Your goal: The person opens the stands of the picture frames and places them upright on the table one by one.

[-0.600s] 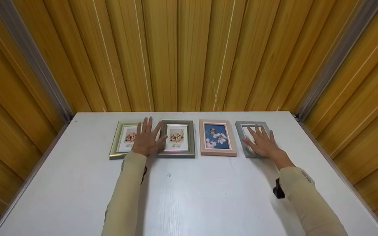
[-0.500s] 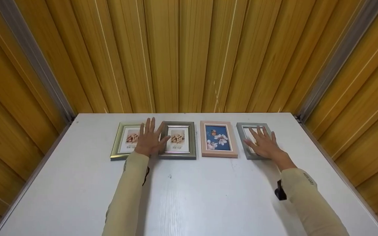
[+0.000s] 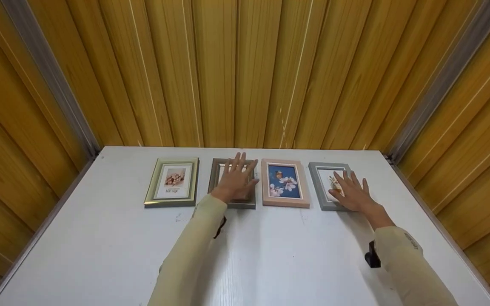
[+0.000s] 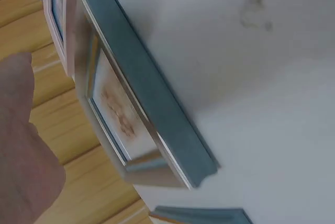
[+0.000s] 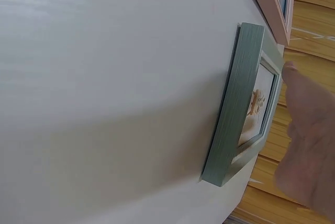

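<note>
Four picture frames would be several; they lie in a row on a white table (image 3: 270,255). My left hand (image 3: 234,180), fingers spread, is over the dark silver-green frame (image 4: 152,82), second from the left, and hides much of its picture. In the left wrist view a gap shows between that hand and the frame. My right hand (image 3: 351,193), fingers also spread, is over the grey-green frame (image 5: 238,103) at the right end, whose plant picture is partly covered. Between the hands lies a pink frame (image 3: 285,203) with a blossom picture. Neither hand holds anything.
At the left end lies a gold-green frame (image 3: 150,187) with a flower picture. A wood-patterned corrugated wall (image 3: 215,85) rises behind the table's back edge. Grey metal posts (image 3: 51,76) stand at the corners. A black strap piece (image 3: 372,255) sits at the right cuff.
My left hand has moved right, from between the two left frames to over the second one, uncovering the gold-green frame. The right hand has shifted slightly, showing more of the plant picture.
</note>
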